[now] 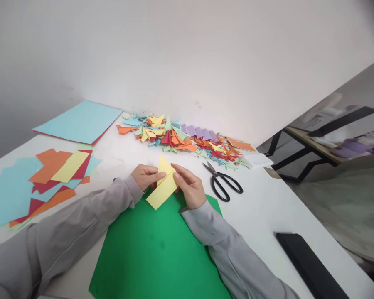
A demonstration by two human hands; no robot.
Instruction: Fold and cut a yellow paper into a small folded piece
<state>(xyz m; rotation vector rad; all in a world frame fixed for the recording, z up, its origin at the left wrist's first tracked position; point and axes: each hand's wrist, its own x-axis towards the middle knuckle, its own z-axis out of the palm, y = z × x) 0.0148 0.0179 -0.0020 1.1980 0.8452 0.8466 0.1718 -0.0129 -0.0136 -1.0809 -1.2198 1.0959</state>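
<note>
Both hands hold one yellow paper strip (164, 193) above the top part of a green sheet (156, 245). The strip's upper end is folded to a point, with a crease running across it. My left hand (146, 176) pinches the paper's left edge between thumb and fingers. On the right edge, my right hand (190, 185) grips near the fold, thumb in front. Parts of the fingers behind the paper are hidden. Black-handled scissors (226, 180) lie to the right of my right hand.
Small folded paper pieces (174, 135) in many colours are heaped along the wall. Loose coloured strips (62, 166) lie at the left, below a stack topped by a light blue sheet (81, 122). A black long object (310, 265) lies at the right on the white table (258, 216).
</note>
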